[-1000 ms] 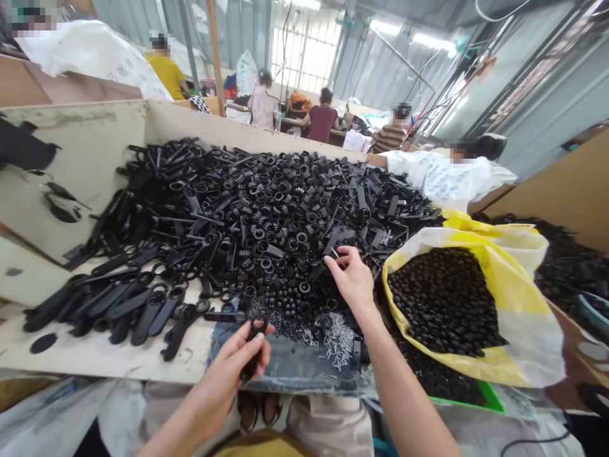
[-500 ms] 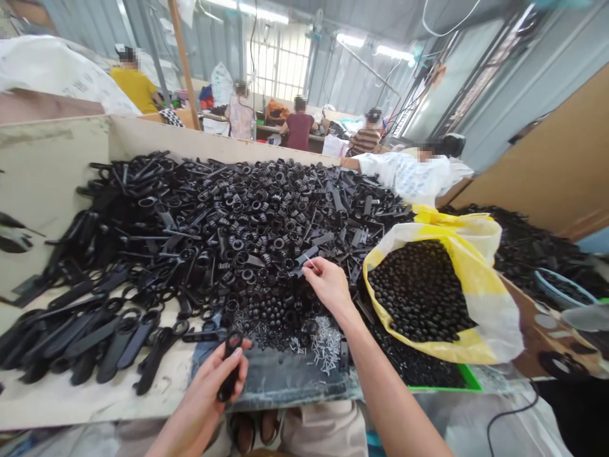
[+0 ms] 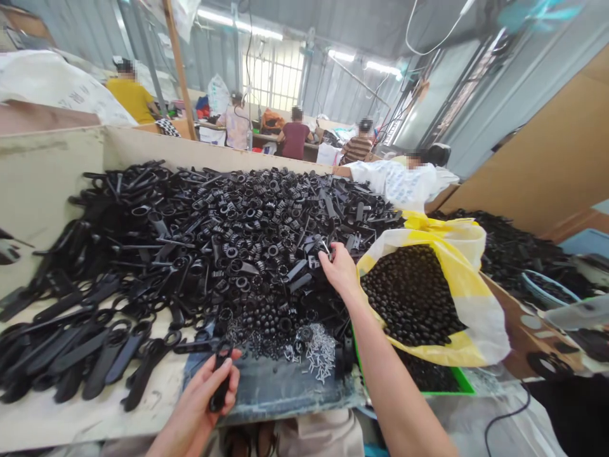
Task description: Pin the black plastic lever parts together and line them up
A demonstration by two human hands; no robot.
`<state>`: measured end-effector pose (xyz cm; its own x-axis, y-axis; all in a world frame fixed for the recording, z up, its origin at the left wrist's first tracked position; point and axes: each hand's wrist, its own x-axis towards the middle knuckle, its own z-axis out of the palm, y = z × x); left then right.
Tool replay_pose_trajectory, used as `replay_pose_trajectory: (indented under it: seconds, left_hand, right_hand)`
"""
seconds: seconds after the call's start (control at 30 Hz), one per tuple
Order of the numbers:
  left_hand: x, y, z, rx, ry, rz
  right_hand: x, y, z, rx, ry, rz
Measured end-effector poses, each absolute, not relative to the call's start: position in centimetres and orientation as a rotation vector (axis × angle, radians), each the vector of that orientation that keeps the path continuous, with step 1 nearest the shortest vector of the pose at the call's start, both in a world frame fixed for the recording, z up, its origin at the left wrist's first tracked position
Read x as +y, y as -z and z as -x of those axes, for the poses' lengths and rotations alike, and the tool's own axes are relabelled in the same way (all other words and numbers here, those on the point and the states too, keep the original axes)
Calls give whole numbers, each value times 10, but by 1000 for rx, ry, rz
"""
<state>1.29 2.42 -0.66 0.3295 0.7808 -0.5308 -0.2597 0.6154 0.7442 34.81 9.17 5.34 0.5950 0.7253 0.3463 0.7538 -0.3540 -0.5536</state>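
Plastic strap (image 3: 220,384) beside table's front edge (image 3: 95,426)

Corrugated metal walls (image 3: 333,82), barred window (image 3: 273,79)

The only print in view runs along a white woven sack (image 3: 59,86) at the far upper left (dark characters, too blurred and slanted to make out), so no word, label, brand or number can be read anywhere.

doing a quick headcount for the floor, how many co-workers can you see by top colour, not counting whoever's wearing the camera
yellow T-shirt: 1
pale floral top: 1
maroon T-shirt: 1
brown striped shirt: 1
white printed top: 1
total: 5
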Motion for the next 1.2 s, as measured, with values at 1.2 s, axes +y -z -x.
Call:
replay_pose_trajectory:
  seconds: [1.2]
  left_hand:
    - [27,5,-2,978,-671,-589]
  right_hand:
    - [46,-62,-326,-715,-514,1466]
